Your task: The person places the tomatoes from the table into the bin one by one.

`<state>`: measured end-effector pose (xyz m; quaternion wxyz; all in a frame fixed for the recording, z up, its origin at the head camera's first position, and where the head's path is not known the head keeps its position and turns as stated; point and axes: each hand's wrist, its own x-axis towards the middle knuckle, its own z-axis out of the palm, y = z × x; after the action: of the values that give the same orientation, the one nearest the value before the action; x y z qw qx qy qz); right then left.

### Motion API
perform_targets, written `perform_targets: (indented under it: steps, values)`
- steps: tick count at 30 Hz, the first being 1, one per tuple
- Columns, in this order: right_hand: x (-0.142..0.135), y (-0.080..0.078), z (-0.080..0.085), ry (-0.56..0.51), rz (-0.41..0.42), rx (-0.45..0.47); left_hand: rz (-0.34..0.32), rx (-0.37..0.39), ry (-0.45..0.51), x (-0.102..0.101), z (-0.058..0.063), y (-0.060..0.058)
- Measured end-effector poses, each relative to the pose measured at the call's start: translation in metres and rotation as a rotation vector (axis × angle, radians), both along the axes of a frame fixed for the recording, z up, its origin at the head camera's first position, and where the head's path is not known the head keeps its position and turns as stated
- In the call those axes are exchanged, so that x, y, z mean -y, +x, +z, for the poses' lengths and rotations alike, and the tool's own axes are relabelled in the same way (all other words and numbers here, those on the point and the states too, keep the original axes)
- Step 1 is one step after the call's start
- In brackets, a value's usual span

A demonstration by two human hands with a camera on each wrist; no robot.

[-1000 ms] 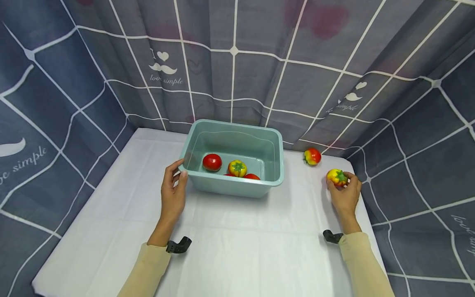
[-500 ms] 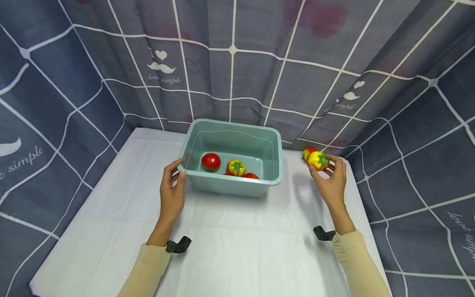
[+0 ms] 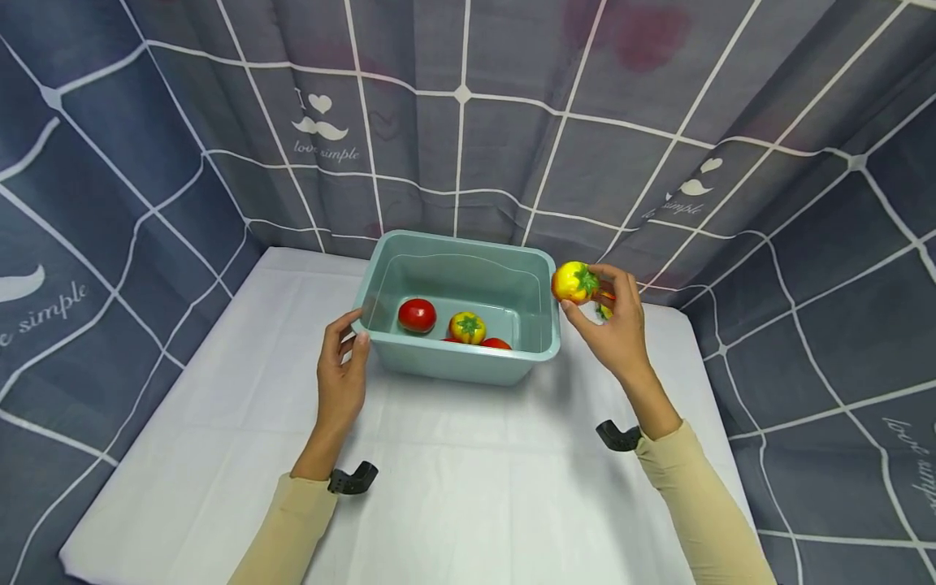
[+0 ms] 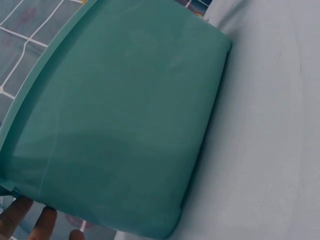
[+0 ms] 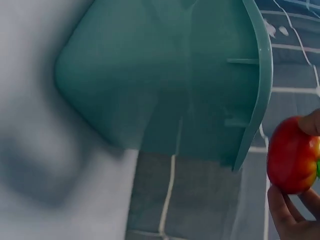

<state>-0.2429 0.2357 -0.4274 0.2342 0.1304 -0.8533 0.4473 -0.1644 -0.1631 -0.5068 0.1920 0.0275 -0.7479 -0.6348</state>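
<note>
A pale green plastic bin stands on the white-covered table. My left hand grips its near left rim corner, thumb on the near side; in the left wrist view, fingertips show beside the bin's wall. My right hand holds a red-and-yellow tomato with a green star-shaped top, just outside the bin's right rim. In the right wrist view the tomato shows its red side. Inside the bin lie a red tomato, a yellow-green-topped one and red ones partly hidden by the front wall.
Another red-and-yellow tomato sits on the table's back right, mostly hidden behind my right hand. Grey checked curtains enclose the back and both sides. White cloth spreads in front of the bin.
My right hand has lifted the tomato from the table's right side and carried it left and up to beside the bin's right rim. My left hand has stayed on the bin.
</note>
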Motion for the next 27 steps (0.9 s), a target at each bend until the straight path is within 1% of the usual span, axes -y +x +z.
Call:
perform_targets:
  steps: [5, 8, 12, 16, 22, 27]
  values:
    - [0.022, -0.02, 0.011, 0.087, 0.152, 0.007, 0.0, -0.007, 0.0, 0.001, 0.0, -0.002]
    - [0.035, -0.03, 0.011, 0.107, 0.235, 0.036, -0.006, -0.013, 0.002, 0.001, 0.0, -0.003]
    - [0.047, -0.04, 0.009, 0.132, 0.308, 0.084, -0.02, -0.022, 0.007, 0.0, 0.0, -0.003]
    - [0.054, -0.045, 0.009, 0.16, 0.334, 0.104, -0.028, -0.025, 0.011, -0.001, -0.001, -0.004]
    - [0.059, -0.047, 0.01, 0.176, 0.338, 0.095, -0.016, -0.009, 0.002, 0.0, -0.002, -0.003]
    - [0.06, -0.047, 0.009, 0.176, 0.325, 0.092, 0.003, 0.005, 0.005, 0.0, 0.003, -0.001]
